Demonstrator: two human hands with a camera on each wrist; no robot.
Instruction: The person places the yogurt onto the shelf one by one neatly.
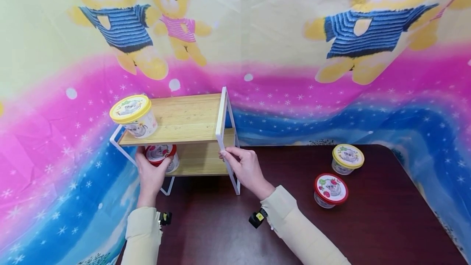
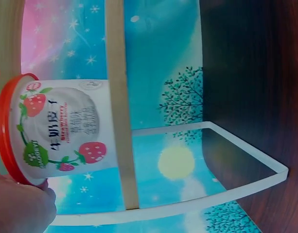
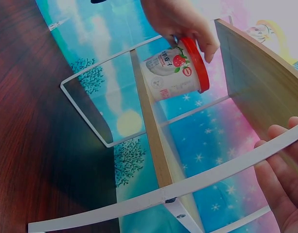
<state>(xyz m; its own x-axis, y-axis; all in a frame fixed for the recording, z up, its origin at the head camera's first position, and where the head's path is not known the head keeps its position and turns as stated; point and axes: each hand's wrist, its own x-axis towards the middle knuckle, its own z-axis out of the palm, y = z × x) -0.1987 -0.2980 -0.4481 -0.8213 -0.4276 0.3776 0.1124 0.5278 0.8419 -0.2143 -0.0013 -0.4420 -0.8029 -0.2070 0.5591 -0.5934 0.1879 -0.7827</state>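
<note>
Our left hand (image 1: pixel 152 175) curls round the red-lidded tub (image 2: pixel 66 128); our right hand (image 1: pixel 248 169) holds the white frame (image 1: pixel 221 115). The tub looks light; we'd grip its stiff lid (image 2: pixel 4 127).

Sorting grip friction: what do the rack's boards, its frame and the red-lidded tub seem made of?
Boards: wood or wood-look laminate, satin; grain streaks show.
Frame: probably metal, painted white; slim bars, tight corners.
Red-lidded tub: smooth printed body, coated paper or plastic, can't tell; lid likely smooth plastic, moulded rim.
</note>
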